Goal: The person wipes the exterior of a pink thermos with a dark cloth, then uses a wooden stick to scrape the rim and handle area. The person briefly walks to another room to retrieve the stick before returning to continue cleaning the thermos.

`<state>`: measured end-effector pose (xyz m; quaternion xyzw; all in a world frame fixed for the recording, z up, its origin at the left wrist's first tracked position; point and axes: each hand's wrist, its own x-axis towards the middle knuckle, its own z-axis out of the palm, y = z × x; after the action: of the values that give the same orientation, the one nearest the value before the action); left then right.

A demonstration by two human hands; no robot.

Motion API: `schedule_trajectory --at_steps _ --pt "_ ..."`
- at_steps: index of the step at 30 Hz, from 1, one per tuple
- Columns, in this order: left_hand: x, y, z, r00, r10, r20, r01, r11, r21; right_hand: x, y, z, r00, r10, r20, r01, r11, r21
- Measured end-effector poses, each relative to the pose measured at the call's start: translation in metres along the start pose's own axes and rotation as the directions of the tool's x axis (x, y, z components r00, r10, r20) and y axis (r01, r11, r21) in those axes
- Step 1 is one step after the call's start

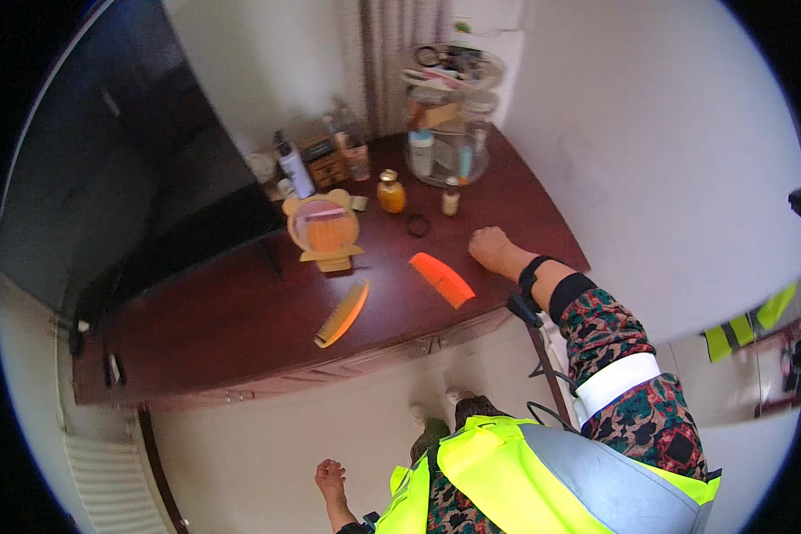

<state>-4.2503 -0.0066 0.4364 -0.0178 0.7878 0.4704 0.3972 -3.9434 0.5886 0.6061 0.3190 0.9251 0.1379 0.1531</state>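
My right hand (492, 248) rests at the right part of a dark red wooden tabletop (240, 320), its fingers curled under and their tips hidden. Just left of it lies an orange-red comb (442, 280). Farther left, nearer the front edge, is a yellow-orange comb (343, 314) with its teeth facing up and left. A bear-shaped standing mirror (337, 263) with a yellow frame stands behind that comb. My left hand (331, 475) hangs over the floor, away from the table, fingers loosely bent, with nothing visible in it.
Behind the combs are an amber bottle (392, 195), a black hair tie (417, 225), a small pale bottle (450, 200) and a white spray bottle (296, 172). A clear tiered organizer (448, 150) fills the back corner. At left stands a large dark screen (127, 133). A wall (641, 153) borders the right side.
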Motion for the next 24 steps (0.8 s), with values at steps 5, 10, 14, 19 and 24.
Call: schedule_trajectory --at_steps 5,10,14,19,24 --pt "-0.05 -0.04 -0.092 0.977 -0.208 -0.052 0.213 0.967 0.142 -0.021 -0.023 -0.024 0.962 -0.226 0.151 0.242 0.965 -0.1" --pt "-0.121 -0.185 -0.162 0.975 -0.223 0.02 0.164 0.769 0.618 -0.03 -0.033 -0.033 0.916 -0.37 0.155 0.377 0.926 -0.02" --pt "-0.186 -0.29 -0.156 0.948 -0.054 0.315 -0.31 0.086 0.947 -0.041 -0.026 -0.026 0.954 -0.265 0.141 0.239 0.955 0.179" --pt "-0.26 -0.298 -0.105 0.998 -0.062 -0.023 0.054 0.57 0.82 -0.033 -0.079 -0.056 0.966 0.05 -0.252 0.125 0.764 0.633" --pt "-0.343 -0.274 -0.124 0.774 -0.459 -0.436 0.379 0.888 -0.261 -0.044 -0.255 -0.178 0.962 -0.271 0.015 0.004 0.07 0.998"
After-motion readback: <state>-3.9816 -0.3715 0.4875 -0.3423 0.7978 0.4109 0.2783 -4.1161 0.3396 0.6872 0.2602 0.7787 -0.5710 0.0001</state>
